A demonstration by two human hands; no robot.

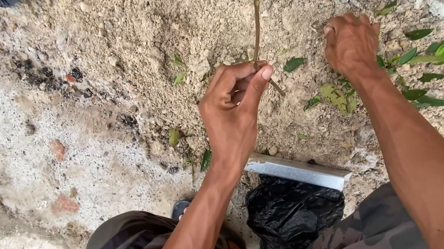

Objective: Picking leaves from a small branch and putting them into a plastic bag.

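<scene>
Two hands at a cutting over sandy soil

Sandy soil heap [131, 17] fills the top of the view, concrete below it; black plastic bag [291, 216] sits between the knees, a flat metal blade [297, 171] just above it; left hand [233, 114] curled tight, thumb and fingers pinching a thin stem [256, 18] that runs up out of view; right hand [351, 42] loosely fisted, knuckles on soil, contents unclear; loose green leaves [421, 62] beside it.
</scene>
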